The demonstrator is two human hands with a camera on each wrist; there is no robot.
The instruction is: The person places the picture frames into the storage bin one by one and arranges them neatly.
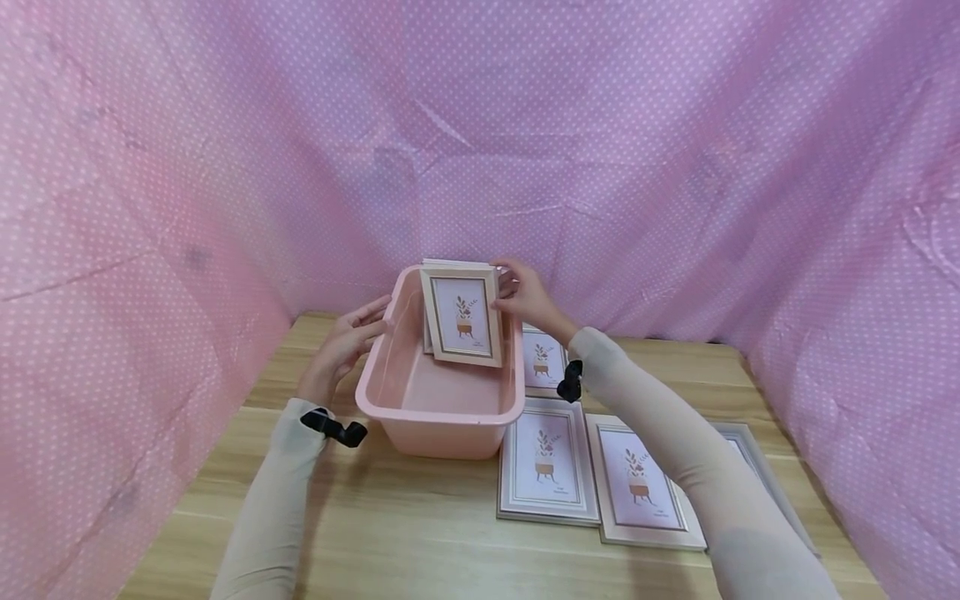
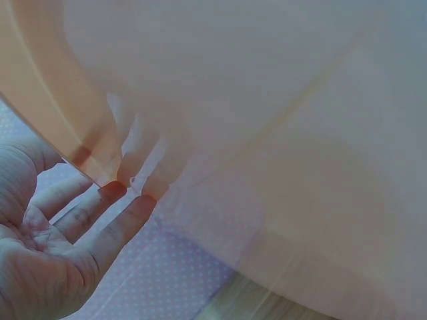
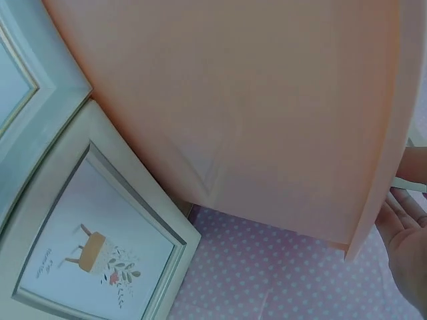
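A pink plastic basin (image 1: 435, 433) stands on the wooden table. Tilted inside its far part is a cream picture frame (image 1: 491, 333) with a potted-plant print; at least one more frame's edge shows behind it. My right hand (image 1: 531, 296) pinches the cream frame by its upper right edge, over the basin's right rim. In the right wrist view only part of the right hand (image 3: 407, 247) appears, past the basin's rim. On the other side my left hand (image 1: 347, 343) has its fingers extended against the basin's left rim. The left wrist view shows those fingertips (image 2: 140, 207) touching the pink plastic.
Right of the basin several picture frames lie face up: a small one (image 1: 542, 360) close to its wall, a silvery one (image 1: 546, 467), a cream one (image 1: 645, 483) and a grey one (image 1: 765, 467) partly under my right forearm. Pink dotted cloth (image 1: 480, 183) surrounds the table (image 1: 405, 533).
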